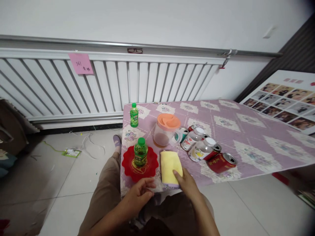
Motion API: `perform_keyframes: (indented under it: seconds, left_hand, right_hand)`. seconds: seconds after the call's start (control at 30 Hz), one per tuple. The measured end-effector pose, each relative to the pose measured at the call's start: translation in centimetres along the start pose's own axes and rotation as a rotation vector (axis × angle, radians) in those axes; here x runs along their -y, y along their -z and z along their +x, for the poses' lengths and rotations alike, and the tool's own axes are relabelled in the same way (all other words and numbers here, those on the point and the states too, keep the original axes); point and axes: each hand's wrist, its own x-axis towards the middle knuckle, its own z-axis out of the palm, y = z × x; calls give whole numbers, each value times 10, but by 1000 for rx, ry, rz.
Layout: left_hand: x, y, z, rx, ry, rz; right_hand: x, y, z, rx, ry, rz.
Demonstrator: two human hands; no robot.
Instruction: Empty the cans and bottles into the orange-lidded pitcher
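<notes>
My right hand [185, 182] grips the lower right edge of a folded yellow cloth [170, 165], thumb on top, at the table's near edge. Just below a red scalloped plate [128, 170] is my left hand [140, 195], its fingers loosely curled and apart, with nothing in it. A green-capped bottle [141, 154] stands on the plate. Behind the cloth sits a clear plastic jar [161, 136] with an orange lid. To its right are several cans, among them a red one [220, 163], and two white-capped bottles [201, 150] [192, 139].
Another green bottle [134, 116] stands at the far left corner of the table [251, 164], which has a purple patterned cloth. A radiator [147, 78] runs along the wall behind. A power strip [71, 152] with cables lies on the floor at left.
</notes>
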Motion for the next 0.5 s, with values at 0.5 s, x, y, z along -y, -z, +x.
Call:
perform_keyframes:
  seconds: [0.5]
  left_hand:
    - [-52,60,49,-606,-439,418]
  right_hand:
    - [-38,-49,11,-321,345,-659]
